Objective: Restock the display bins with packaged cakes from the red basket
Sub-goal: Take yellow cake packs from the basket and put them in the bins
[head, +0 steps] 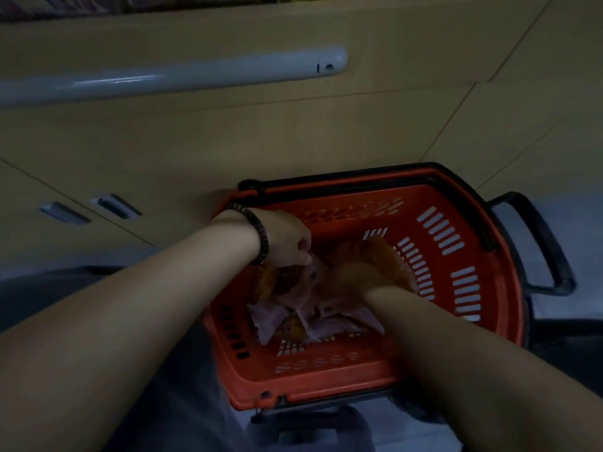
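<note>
Down in the basket (pixel 326 380) the cakes (pixel 293 316) lie heaped, just below both hands. The left grip (pixel 287 239) is curled, apparently pinching one of the cakes at the heap's far edge. The right grip (pixel 355 272) is blurred, so I cannot tell its state.

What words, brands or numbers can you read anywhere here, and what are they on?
No text can be read.
On the packaged cakes in the red basket: some print shows, but it is too blurred and dim to read.
On the shelf goods at the top edge: too blurred to read.
</note>
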A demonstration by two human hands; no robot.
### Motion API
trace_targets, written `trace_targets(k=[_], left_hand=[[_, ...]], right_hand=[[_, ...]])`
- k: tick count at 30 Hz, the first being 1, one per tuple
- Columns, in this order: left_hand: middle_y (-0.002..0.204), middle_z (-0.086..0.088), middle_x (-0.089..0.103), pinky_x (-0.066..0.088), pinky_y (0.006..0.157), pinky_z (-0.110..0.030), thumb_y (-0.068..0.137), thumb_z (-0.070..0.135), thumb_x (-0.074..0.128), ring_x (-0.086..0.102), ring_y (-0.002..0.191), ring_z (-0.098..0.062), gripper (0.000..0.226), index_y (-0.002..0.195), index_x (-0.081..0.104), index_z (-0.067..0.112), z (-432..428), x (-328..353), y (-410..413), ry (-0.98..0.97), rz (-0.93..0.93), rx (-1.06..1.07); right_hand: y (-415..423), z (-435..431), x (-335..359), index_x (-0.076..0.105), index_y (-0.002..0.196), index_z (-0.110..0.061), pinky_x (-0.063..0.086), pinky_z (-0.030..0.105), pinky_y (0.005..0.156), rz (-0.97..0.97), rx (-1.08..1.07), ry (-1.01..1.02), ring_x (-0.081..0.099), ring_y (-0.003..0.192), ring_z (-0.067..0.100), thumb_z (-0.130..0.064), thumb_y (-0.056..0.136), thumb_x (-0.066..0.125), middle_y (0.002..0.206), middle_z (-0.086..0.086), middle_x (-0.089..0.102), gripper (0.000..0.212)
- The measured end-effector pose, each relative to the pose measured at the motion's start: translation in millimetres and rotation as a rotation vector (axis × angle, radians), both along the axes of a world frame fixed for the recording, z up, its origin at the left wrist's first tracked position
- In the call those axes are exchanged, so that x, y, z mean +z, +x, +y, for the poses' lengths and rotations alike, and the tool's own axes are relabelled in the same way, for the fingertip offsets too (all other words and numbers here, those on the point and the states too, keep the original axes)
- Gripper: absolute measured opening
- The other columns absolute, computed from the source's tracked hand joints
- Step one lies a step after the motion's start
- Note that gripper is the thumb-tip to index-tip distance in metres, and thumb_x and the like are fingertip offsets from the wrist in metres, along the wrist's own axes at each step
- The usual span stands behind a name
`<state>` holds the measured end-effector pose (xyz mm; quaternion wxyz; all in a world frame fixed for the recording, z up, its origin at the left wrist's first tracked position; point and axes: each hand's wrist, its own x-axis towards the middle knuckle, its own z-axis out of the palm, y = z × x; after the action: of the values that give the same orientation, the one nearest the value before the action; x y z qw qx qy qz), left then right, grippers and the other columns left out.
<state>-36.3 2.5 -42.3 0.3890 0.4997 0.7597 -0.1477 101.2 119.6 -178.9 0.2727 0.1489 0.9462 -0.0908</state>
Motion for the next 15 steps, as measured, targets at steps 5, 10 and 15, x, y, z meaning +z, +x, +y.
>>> trace_targets(k=[5,10,15], left_hand=[[0.146,0.008,0.058,0.047,0.11,-0.036,0.103,0.053,0.053,0.056,0.131,-0.017,0.041,0.14,0.06,0.036,3,1,-9,0.01,-0.042,-0.015],[0.147,0.004,0.058,0.043,0.107,-0.029,0.105,0.05,0.05,0.054,0.133,-0.019,0.042,0.142,0.06,0.032,6,14,-20,0.027,0.01,-0.023],[0.151,0.001,0.054,0.042,0.104,-0.029,0.102,0.059,0.051,0.052,0.136,-0.021,0.057,0.15,0.052,0.029,4,13,-23,0.015,0.027,0.009]], right_hand=[[-6,-18,-37,0.041,0.156,-0.017,0.023,0.056,0.12,-0.052,-0.121,0.006,0.032,0.145,0.05,-0.053,0.105,0.031,0.157,0.03,0.039,0.063],[1,-12,-27,0.06,0.139,-0.03,0.03,0.05,0.116,0.008,-0.187,-0.13,0.035,0.143,0.047,-0.067,0.085,0.039,0.147,0.023,0.048,0.069],[8,21,23,0.064,0.113,-0.04,0.048,0.041,0.1,0.183,-0.197,-0.148,0.057,0.119,0.026,-0.083,0.068,0.059,0.115,-0.006,0.065,0.062]])
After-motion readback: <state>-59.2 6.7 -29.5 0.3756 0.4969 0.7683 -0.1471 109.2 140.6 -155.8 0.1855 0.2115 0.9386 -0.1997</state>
